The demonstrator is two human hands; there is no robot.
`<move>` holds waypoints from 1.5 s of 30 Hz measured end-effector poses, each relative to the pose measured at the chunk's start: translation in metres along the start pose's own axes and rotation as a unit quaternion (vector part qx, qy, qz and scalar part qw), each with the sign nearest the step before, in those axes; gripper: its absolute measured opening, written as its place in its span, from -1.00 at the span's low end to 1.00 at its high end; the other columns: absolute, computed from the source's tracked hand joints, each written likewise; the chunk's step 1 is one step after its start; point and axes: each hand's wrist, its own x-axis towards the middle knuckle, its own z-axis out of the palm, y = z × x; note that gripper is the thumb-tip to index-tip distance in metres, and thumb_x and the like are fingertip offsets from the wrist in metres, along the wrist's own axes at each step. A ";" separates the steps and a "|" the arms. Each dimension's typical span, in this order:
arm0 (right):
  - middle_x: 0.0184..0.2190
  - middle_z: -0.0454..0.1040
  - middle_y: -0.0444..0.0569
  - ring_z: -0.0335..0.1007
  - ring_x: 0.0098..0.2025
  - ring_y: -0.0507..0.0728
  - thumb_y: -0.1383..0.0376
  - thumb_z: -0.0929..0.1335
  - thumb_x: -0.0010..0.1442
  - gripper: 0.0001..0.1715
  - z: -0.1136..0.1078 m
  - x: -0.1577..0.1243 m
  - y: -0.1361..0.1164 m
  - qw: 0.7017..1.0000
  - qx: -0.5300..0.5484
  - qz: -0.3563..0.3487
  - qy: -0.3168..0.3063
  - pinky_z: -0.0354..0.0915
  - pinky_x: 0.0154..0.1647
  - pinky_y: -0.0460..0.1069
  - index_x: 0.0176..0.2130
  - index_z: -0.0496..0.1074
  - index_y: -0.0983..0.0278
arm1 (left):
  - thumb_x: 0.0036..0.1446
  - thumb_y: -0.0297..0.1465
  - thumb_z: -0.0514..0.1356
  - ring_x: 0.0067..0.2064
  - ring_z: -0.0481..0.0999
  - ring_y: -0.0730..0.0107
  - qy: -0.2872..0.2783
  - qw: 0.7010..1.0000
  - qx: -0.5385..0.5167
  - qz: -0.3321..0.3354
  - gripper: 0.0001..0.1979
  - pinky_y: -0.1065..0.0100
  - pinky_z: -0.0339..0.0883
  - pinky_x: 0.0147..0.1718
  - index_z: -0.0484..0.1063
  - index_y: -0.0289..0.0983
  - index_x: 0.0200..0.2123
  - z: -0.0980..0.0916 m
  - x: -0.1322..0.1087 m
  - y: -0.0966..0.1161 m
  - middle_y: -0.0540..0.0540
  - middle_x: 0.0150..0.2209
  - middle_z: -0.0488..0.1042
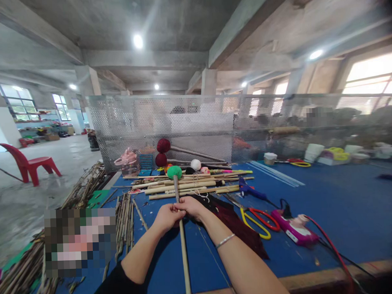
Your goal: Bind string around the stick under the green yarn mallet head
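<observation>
A long wooden stick with a green ball (pixel 174 172) on its far end points away from me over the blue table. My left hand (pixel 169 217) is closed round the shaft from the left. From the right, my right hand (pixel 191 206) pinches the same shaft, its fingertips close to the left thumb. The lower shaft (pixel 184 259) runs back toward the table's front edge. Beneath and beside my right forearm lies dark maroon cloth (pixel 240 224). Scissors with red and yellow handles (pixel 259 222) rest to the right of the cloth.
Several pale sticks (pixel 184 186) lie crosswise beyond my hands, with dark red balls (pixel 163 145) behind. Twigs (pixel 123 222) are bundled at left. A blue glue gun (pixel 249 189) and a magenta power strip (pixel 295 229) with cords sit at right. A perforated metal screen (pixel 195 121) backs the table.
</observation>
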 end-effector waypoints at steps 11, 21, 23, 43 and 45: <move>-0.79 0.14 -0.29 -0.17 -0.82 -0.16 0.27 0.37 -0.08 -0.74 -0.003 -0.005 -0.006 0.998 -0.037 0.051 0.015 -0.31 -0.80 -0.16 -0.57 0.20 0.33 | -0.26 -0.16 0.24 -0.67 0.25 0.56 0.018 0.999 0.048 -0.017 -0.65 0.48 0.16 -0.65 0.22 -0.30 -0.58 -0.004 -0.001 0.001 0.07 -0.72 0.25; -0.80 0.09 -0.31 -0.20 -0.81 -0.15 0.23 0.37 -0.05 -0.74 -0.008 -0.007 -0.007 0.998 -0.018 0.061 -0.011 -0.31 -0.80 -0.15 -0.54 0.22 0.32 | -0.24 -0.12 0.23 -0.56 0.39 0.50 -0.071 0.996 -0.020 -0.053 -0.62 0.47 0.23 -0.58 0.28 -0.33 -0.51 -0.005 -0.001 0.003 -0.03 -0.58 0.39; -0.80 0.09 -0.31 -0.21 -0.81 -0.16 0.23 0.37 -0.06 -0.72 -0.005 -0.006 -0.007 0.997 -0.037 0.062 0.015 -0.32 -0.80 -0.15 -0.56 0.21 0.32 | -0.23 -0.14 0.23 -0.65 0.30 0.53 -0.004 0.999 0.049 -0.008 -0.65 0.48 0.17 -0.65 0.23 -0.30 -0.57 -0.005 0.002 -0.001 0.05 -0.69 0.29; -0.79 0.03 -0.33 -0.23 -0.77 -0.15 0.23 0.38 -0.10 -0.72 -0.008 -0.006 -0.006 0.998 -0.009 0.062 -0.022 -0.32 -0.76 -0.17 -0.53 0.19 0.31 | -0.32 -0.12 0.28 -0.70 0.17 0.61 0.016 0.999 0.039 0.016 -0.61 0.51 0.08 -0.68 0.24 -0.31 -0.61 -0.012 0.010 -0.006 0.11 -0.75 0.20; -0.78 0.02 -0.34 -0.24 -0.76 -0.15 0.26 0.38 -0.11 -0.75 -0.013 -0.007 -0.006 0.997 0.017 0.053 -0.054 -0.34 -0.76 -0.16 -0.49 0.23 0.32 | -0.30 -0.13 0.27 -0.67 0.22 0.60 -0.002 1.000 0.000 0.014 -0.61 0.51 0.13 -0.64 0.25 -0.32 -0.59 -0.012 0.008 -0.004 0.09 -0.72 0.24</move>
